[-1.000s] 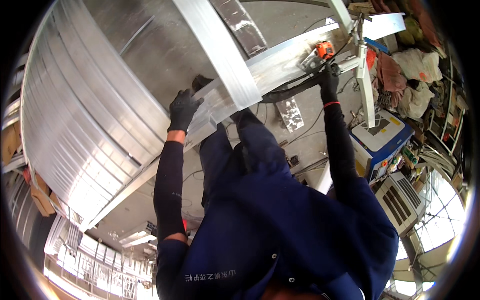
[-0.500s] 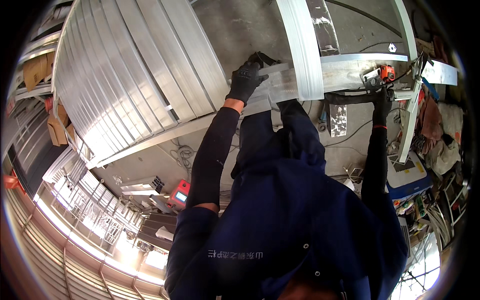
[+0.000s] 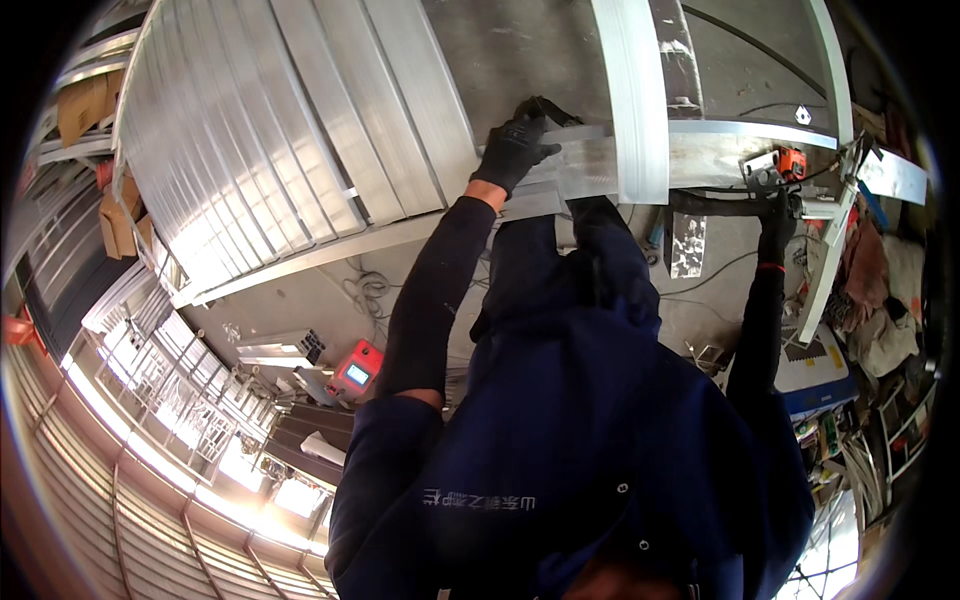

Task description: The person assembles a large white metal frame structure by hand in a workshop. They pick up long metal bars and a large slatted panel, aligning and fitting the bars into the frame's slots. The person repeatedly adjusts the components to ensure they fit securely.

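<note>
My left hand (image 3: 513,155), in a black glove, is at the near end of a pale metal crosspiece (image 3: 590,170), right beside a large slatted metal panel (image 3: 300,110). Its fingers curl by a dark piece (image 3: 543,108) whose kind I cannot make out. A wide flat metal bar (image 3: 636,100) lies across the crosspiece. Over on the right, my gloved right hand (image 3: 778,228) closes at the end of a black tube-like part (image 3: 718,205), next to a metal frame post (image 3: 825,260). What its fingers grip is hidden. An orange and black device (image 3: 791,163) sits on the crosspiece just beyond it.
Cables (image 3: 370,290) lie coiled on the floor near a red box with a small screen (image 3: 360,368). A blue and grey case (image 3: 812,370) and heaped rags (image 3: 862,265) stand at the right. Cardboard boxes (image 3: 88,108) are at the far left.
The surroundings and both arms appear slightly farther right in the view. Against the metal pieces, my hands keep about the same places.
</note>
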Tool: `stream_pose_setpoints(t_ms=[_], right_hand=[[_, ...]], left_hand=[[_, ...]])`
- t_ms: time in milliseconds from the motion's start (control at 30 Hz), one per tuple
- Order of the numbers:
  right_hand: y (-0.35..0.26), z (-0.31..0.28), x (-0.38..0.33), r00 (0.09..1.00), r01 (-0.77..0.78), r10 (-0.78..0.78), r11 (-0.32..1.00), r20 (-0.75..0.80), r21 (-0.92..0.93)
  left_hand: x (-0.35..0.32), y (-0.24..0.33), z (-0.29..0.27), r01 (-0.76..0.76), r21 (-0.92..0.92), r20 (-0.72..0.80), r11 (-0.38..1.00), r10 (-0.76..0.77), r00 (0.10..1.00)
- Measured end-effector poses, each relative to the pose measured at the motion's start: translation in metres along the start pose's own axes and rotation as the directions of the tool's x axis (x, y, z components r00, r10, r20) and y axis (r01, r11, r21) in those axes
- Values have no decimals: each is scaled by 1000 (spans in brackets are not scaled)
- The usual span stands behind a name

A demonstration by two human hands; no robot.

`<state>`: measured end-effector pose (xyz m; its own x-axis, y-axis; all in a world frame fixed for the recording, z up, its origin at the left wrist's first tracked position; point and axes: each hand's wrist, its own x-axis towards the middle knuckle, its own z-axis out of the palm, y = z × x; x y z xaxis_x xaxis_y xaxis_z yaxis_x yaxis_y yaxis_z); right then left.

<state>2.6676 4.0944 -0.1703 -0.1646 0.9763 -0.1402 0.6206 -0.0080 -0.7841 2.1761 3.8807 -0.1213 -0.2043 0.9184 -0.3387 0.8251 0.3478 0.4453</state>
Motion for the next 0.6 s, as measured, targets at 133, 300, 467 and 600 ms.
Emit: stream_pose_setpoints(t_ms=[133,300,467,600], right_hand=[[82,-18,21,793,607,-552,685,257,-403],[-16,15,12,912,-337,409,748,3,572],[-20,8,3,910,-289,396,815,-120,501],[-41,11,0,880,-277,422,830,-219,485]], left_hand=[[6,-21,36,-257,49,-202,965,261,944],[-1,-3,18,-64,168,0,984,65,998],[1,6,9,-57,49,12,997,56,998],[0,9,11,-63,54,-9,997,64,998]])
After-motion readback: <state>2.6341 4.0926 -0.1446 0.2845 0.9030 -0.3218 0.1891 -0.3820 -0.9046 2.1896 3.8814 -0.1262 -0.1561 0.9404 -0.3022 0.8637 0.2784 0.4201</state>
